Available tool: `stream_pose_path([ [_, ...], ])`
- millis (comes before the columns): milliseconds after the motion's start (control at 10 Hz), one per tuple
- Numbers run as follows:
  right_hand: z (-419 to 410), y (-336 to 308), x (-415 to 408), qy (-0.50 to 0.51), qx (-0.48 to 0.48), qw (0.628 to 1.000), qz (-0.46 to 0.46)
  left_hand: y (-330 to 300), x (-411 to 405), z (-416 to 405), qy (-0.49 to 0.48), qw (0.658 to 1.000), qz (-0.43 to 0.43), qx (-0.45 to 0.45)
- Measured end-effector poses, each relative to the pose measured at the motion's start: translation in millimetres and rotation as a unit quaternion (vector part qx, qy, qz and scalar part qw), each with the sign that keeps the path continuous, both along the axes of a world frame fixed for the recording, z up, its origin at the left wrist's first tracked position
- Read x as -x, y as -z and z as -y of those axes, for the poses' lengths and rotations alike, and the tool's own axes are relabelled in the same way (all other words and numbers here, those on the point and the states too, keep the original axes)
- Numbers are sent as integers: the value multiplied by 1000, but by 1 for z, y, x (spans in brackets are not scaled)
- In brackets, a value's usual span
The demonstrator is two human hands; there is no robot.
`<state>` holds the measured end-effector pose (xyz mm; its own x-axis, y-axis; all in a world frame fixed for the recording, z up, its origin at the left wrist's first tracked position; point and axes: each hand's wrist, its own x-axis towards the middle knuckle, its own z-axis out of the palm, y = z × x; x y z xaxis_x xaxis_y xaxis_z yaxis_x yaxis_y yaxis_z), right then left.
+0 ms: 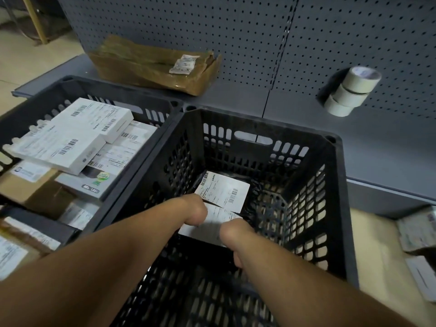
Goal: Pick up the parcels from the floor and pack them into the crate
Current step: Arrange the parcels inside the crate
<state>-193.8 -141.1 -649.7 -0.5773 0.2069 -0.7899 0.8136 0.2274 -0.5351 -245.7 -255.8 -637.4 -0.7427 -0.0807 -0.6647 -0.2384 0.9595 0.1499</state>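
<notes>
Two bare forearms reach down from the bottom of the view into a black slatted plastic crate [335, 185] that stands on the floor in front of a grey pegboard shelf unit [354, 43]. The left hand [194, 210] and the right hand [232, 234] are both deep inside the crate, bent at the wrist so that the fingers are hidden below them. Whether the fingers are curled or straight cannot be told. Both hands meet a white parcel [207, 226] with a printed label, which lies low in the crate between them, the left hand at its left edge and the right hand at its near right edge. A second white parcel [224, 190] with barcodes lies flat on the crate floor just beyond it, touching or overlapping the first.

To the left, touching the first crate, stands a second black crate [70, 83] filled with white and brown boxes [70, 140] carrying shipping labels. On the low grey shelf behind it rests a torn brown paper package [153, 67]. Three rolls of pale tape [349, 90] hang stacked on a peg at the right. More parcels [417, 232] lie on the pale floor at the far right edge.
</notes>
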Motion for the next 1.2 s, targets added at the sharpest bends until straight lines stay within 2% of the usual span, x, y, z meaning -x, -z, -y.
stream_pose_path([
  [100,-1,-8,6,-14,5,1000,10,15,2,10,77,996,-41,33],
  [200,0,2,10,-83,-19,996,20,24,-5,11,197,974,-63,95],
  [300,-3,5,17,-161,-49,986,5,28,-4,5,192,972,-110,85],
  [400,-5,1,22,-312,-99,945,5,22,-7,-9,236,971,-16,43],
  [500,-3,-11,25,-473,-177,863,24,37,-14,-12,321,944,32,69],
  [600,1,-13,25,-576,-209,788,60,55,-18,-10,291,953,-10,84],
  [700,-2,-24,28,-602,-222,765,58,61,-17,-9,334,933,-35,127],
  [800,-11,-45,27,-607,-227,762,5,60,-17,-14,400,899,-45,173],
  [900,-20,-70,27,-604,-234,761,-30,53,-16,-19,381,909,-37,167],
  [1000,-32,-104,25,-577,-213,786,-70,37,-13,-21,329,937,9,117],
  [1100,-54,-129,31,-492,-152,848,-124,19,-7,-18,254,963,38,78],
  [1200,-78,-148,37,-367,-61,911,-180,-3,5,-14,179,984,5,6],
])
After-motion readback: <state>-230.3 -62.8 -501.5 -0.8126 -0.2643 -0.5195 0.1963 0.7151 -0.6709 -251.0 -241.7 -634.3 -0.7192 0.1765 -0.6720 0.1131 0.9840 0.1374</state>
